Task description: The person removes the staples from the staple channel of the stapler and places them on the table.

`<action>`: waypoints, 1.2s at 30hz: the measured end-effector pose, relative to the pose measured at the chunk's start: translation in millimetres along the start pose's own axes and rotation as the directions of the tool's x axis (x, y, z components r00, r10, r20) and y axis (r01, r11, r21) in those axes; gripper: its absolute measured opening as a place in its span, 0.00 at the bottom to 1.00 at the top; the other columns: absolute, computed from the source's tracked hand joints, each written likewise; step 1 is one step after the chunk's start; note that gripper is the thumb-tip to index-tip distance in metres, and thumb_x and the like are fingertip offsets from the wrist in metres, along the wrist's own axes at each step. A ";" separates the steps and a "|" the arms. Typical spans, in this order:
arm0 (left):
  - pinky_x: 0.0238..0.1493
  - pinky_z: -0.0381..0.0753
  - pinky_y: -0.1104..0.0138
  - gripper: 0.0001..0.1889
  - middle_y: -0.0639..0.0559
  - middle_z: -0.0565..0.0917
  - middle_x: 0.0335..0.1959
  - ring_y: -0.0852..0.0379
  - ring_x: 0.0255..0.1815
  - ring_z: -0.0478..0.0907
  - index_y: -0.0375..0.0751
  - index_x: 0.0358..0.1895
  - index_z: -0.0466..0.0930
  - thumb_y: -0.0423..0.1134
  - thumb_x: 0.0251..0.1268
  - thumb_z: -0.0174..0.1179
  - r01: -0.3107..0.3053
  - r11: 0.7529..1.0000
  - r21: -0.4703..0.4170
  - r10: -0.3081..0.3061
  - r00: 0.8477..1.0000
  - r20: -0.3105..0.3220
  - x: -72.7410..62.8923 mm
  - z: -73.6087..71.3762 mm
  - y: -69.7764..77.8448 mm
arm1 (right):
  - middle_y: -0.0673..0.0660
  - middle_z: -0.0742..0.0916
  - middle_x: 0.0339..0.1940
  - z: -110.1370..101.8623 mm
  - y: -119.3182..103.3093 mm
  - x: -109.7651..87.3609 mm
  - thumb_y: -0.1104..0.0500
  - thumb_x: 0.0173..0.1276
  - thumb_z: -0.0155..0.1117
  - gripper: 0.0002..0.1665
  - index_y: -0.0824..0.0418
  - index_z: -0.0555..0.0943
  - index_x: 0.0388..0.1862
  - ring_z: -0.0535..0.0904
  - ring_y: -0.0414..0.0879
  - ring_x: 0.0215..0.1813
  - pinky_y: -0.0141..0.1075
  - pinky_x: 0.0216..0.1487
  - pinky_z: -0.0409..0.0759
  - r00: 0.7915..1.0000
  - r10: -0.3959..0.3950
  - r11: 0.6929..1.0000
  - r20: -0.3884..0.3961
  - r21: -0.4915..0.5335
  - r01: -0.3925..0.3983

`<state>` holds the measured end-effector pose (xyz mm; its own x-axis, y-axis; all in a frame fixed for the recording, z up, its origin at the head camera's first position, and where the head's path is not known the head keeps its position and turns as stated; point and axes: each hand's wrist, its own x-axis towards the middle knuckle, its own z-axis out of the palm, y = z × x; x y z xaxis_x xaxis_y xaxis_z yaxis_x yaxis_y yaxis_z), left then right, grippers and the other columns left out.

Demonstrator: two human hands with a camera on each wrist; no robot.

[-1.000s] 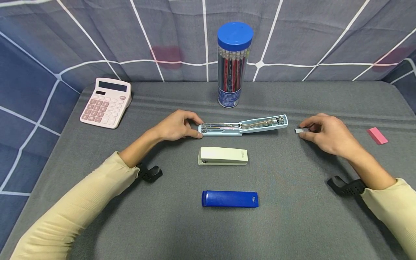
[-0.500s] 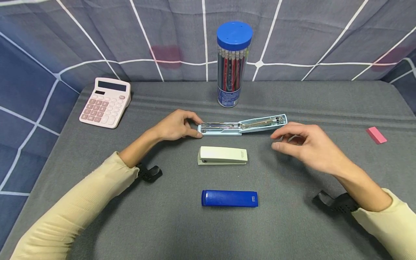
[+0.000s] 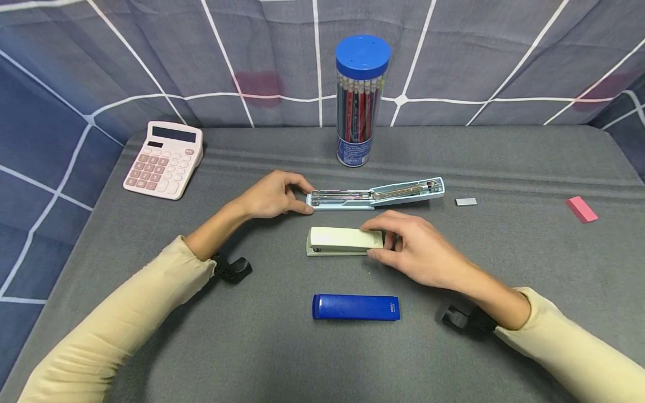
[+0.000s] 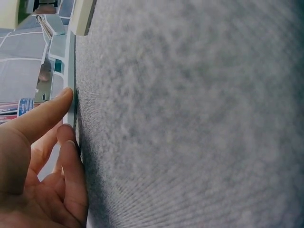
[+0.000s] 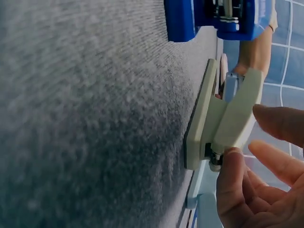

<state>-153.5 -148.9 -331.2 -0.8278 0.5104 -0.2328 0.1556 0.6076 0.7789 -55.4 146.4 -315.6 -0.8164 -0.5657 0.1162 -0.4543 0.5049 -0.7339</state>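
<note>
A light blue stapler lies with its top swung fully back to the right, its metal track exposed. My left hand holds the base's left end between thumb and fingers; in the left wrist view the thumb rests along the base edge. Below it lies a closed cream stapler. My right hand has thumb and fingers on either side of its right end, and in the right wrist view the fingertips meet the cream top arm. A small grey staple strip lies right of the blue stapler.
Nearer me lies a dark blue stapler. A clear tub of pencils with a blue lid stands at the back. The pink calculator is at the back left, a pink eraser at the far right. A grid-patterned curtain hangs behind.
My right hand has let go of the grey staple strip, leaving it on the table, and moved left and nearer to the cream stapler's right end. The left hand has stayed put.
</note>
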 end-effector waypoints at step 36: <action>0.29 0.75 0.66 0.15 0.51 0.78 0.39 0.62 0.23 0.75 0.41 0.43 0.81 0.36 0.54 0.75 -0.130 0.990 0.049 0.128 0.991 0.036 -59.9 44.4 16.8 | 0.45 0.79 0.32 0.4 -8.9 10.1 0.60 0.69 0.66 0.11 0.56 0.83 0.50 0.70 0.37 0.28 0.36 0.29 0.69 0.999 0.011 0.991 0.049 -0.131 -0.005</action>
<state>-77.4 -142.2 -330.0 -0.7813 0.6055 -0.1515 0.2879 0.5650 0.7732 -59.4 135.9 -308.2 -0.8032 -0.5910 0.0751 -0.4931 0.5888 -0.6404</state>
